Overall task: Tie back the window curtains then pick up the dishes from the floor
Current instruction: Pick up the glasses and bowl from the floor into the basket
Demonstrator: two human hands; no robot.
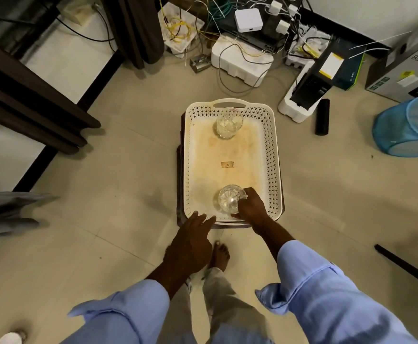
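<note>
A white plastic tray (272, 155) with a perforated rim and a stained bottom lies on the tiled floor. A clear cut-glass tumbler (228, 125) stands at its far end. A second clear glass (229, 198) stands at the near end, and my right hand (251, 206) grips it from the right side. My left hand (193, 242) has its fingers straight, the fingertips touching the tray's near left corner. A dark brown curtain (136, 28) hangs at the top, left of the middle.
Cables, white foam blocks (240, 60) and a router lie beyond the tray. A blue mesh basket (406, 127) and a black cylinder (322, 117) are to the right, dark furniture (29, 95) to the left. My bare foot (219, 254) stands just before the tray.
</note>
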